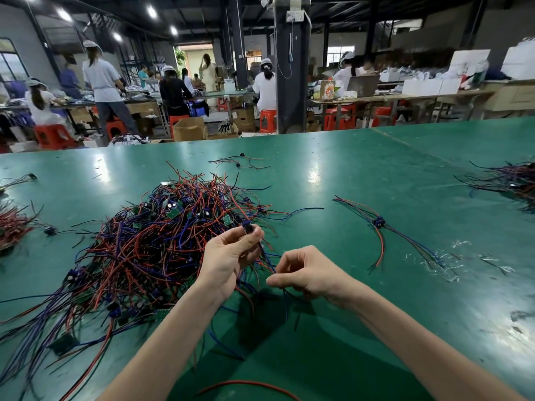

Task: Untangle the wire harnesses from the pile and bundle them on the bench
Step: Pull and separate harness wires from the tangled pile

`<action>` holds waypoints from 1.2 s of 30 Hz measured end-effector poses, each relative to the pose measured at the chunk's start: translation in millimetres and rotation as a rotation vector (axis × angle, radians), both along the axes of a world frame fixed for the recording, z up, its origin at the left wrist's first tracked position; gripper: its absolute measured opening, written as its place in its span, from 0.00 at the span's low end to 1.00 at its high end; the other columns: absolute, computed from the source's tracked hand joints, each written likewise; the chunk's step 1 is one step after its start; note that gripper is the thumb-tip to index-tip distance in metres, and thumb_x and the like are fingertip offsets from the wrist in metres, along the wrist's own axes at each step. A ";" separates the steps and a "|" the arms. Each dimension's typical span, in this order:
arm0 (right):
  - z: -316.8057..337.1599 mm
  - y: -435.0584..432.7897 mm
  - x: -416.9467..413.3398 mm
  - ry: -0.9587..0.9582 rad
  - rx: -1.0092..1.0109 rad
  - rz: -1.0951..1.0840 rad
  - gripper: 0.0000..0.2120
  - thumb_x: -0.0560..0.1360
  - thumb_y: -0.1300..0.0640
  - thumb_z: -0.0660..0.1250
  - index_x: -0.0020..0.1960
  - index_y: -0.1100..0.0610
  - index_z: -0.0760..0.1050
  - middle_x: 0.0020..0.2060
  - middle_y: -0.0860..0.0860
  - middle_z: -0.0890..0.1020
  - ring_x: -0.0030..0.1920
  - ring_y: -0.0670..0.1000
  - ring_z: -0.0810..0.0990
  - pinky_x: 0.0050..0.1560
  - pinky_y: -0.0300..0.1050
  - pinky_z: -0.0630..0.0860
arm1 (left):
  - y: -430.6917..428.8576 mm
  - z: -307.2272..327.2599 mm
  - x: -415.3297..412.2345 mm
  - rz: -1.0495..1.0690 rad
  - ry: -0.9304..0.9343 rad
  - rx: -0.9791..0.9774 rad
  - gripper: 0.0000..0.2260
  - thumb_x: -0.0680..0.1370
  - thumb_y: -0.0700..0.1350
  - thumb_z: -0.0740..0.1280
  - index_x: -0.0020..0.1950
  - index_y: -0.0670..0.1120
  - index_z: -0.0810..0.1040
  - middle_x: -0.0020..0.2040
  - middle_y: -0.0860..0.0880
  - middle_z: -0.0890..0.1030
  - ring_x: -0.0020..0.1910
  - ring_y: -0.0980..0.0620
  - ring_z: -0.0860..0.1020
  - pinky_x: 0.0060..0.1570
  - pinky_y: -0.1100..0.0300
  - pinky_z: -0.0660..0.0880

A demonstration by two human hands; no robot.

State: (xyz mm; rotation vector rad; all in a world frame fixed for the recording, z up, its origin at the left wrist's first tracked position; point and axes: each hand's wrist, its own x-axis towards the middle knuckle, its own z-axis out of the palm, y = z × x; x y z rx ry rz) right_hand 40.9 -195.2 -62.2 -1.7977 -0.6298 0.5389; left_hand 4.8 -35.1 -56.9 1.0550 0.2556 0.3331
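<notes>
A big tangled pile of red, blue and black wire harnesses (162, 241) with small green boards lies on the green bench (347, 175), left of centre. My left hand (231, 256) is raised at the pile's right edge and pinches a harness by its dark connector (248, 227). Its wires hang down from there toward my right hand (304, 273), which pinches the thin blue and black strands between thumb and forefinger. A separated small bundle of harnesses (379, 224) lies on the bench to the right.
More harness heaps sit at the far right edge (509, 180) and at the left edge (14, 224). A few loose harnesses (240, 162) lie behind the pile. Clear plastic scraps (445, 261) are scattered at the right. A red wire (246, 384) lies near the front edge.
</notes>
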 end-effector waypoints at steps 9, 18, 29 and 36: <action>2.7 -2.9 4.5 -0.367 -0.135 -0.032 0.10 0.66 0.56 0.78 0.33 0.52 0.76 0.27 0.46 0.77 0.26 0.39 0.69 0.32 0.32 0.67 | 2.9 0.1 -0.9 0.000 0.015 0.013 0.04 0.63 0.38 0.74 0.34 0.44 0.81 0.38 0.45 0.82 0.30 0.55 0.81 0.33 0.63 0.80; 0.6 -2.5 2.6 -0.307 -0.128 -0.010 0.09 0.72 0.59 0.73 0.36 0.57 0.74 0.32 0.53 0.84 0.23 0.51 0.77 0.27 0.43 0.75 | 9.5 0.7 0.8 0.134 -0.044 0.066 0.10 0.61 0.37 0.75 0.38 0.39 0.77 0.32 0.49 0.79 0.29 0.55 0.79 0.29 0.65 0.78; -0.3 -2.6 6.5 -0.421 -0.197 -0.053 0.15 0.65 0.54 0.78 0.30 0.49 0.72 0.25 0.46 0.75 0.24 0.39 0.68 0.29 0.33 0.66 | 16.7 4.9 1.3 0.173 -0.047 0.062 0.13 0.62 0.38 0.74 0.42 0.38 0.76 0.39 0.44 0.76 0.31 0.54 0.80 0.32 0.65 0.78; 2.1 -5.8 7.9 -0.366 -0.179 -0.030 0.14 0.66 0.55 0.78 0.30 0.49 0.73 0.28 0.49 0.77 0.28 0.44 0.70 0.32 0.37 0.68 | 18.3 4.4 1.9 0.201 -0.025 0.064 0.13 0.65 0.36 0.75 0.46 0.38 0.76 0.41 0.44 0.77 0.32 0.55 0.81 0.33 0.64 0.79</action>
